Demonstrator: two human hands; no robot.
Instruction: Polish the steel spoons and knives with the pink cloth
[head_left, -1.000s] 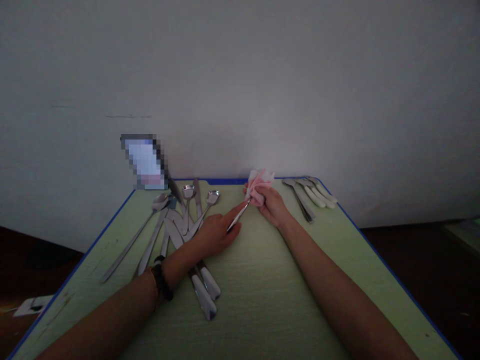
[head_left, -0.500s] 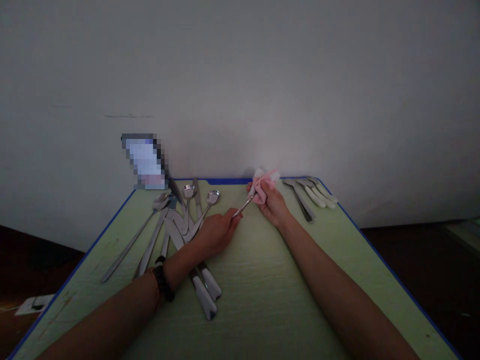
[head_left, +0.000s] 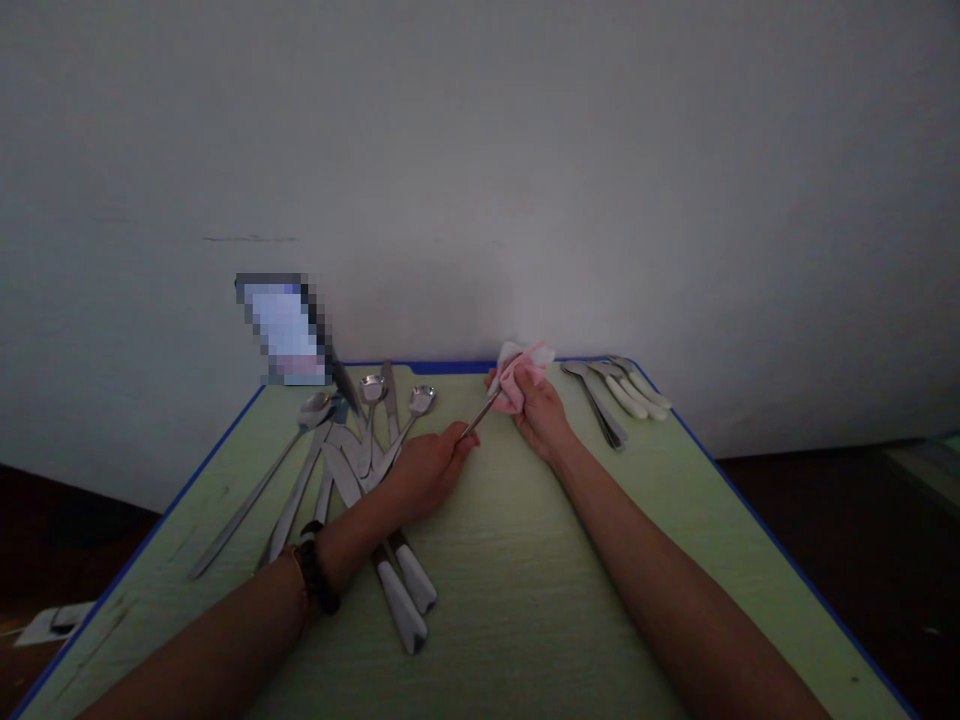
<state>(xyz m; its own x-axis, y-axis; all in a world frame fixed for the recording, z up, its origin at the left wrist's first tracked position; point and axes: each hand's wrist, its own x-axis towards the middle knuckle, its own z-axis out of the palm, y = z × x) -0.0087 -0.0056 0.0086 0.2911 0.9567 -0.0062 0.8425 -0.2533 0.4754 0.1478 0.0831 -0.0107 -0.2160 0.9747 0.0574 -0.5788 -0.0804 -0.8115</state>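
Observation:
My left hand [head_left: 431,468] is closed around the handle of a slim metal piece of cutlery [head_left: 480,413]. Its far end disappears into a pink and white cloth [head_left: 517,375], so I cannot tell its kind. My right hand [head_left: 541,415] is closed on the cloth, wrapping it about that end. Under and beside my left forearm lies a loose pile of cutlery, with a long-handled spoon [head_left: 259,495], two square-bowled spoons [head_left: 372,388] and white-handled knives [head_left: 401,605]. Right of my right hand lie dark-handled spoons [head_left: 600,410] and white-handled cutlery [head_left: 626,392].
The green table [head_left: 495,600] has a blue edge and stands against a grey wall [head_left: 570,180]. A lit phone [head_left: 281,325], blurred out, leans at the back left. A white object [head_left: 56,622] lies below the table's left side.
The whole view has shifted slightly. Both hands keep their hold, and the cloth has turned a little around the end of the cutlery.

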